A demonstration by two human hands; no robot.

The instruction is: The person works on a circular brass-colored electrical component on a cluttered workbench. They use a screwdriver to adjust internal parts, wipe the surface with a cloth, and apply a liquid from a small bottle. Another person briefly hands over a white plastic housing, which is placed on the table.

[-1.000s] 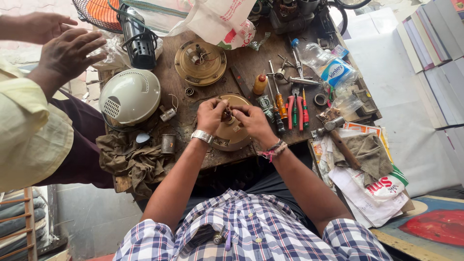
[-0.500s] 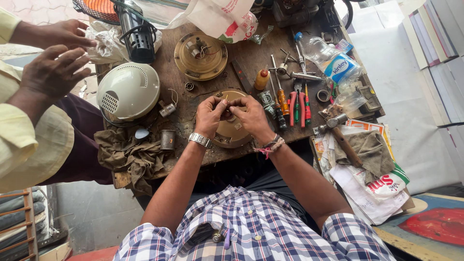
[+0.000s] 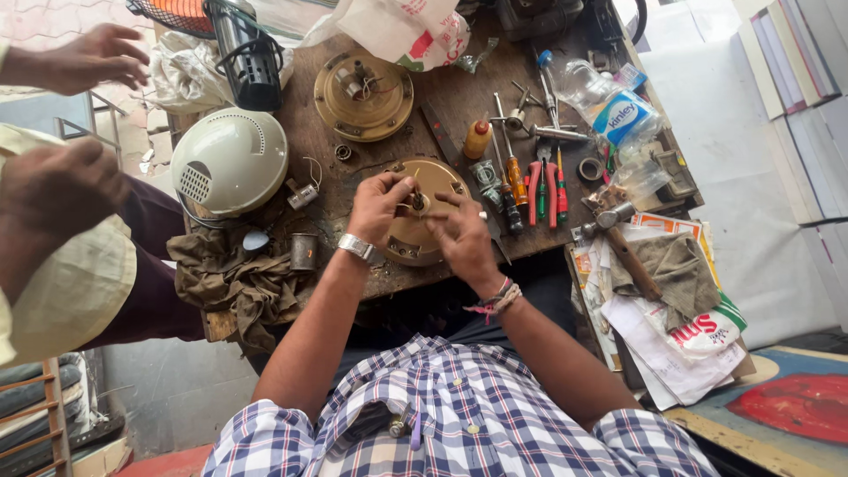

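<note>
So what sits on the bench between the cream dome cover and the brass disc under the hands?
In the head view, a small white wired part and a little metal cup lie between the cream dome cover and the brass disc.

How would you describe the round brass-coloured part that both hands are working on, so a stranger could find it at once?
On the worn wooden bench, look at the near edge. The brass-coloured disc lies there under the left hand and right hand. A similar disc sits farther back, untouched, and the cream dome cover is paler.
</note>
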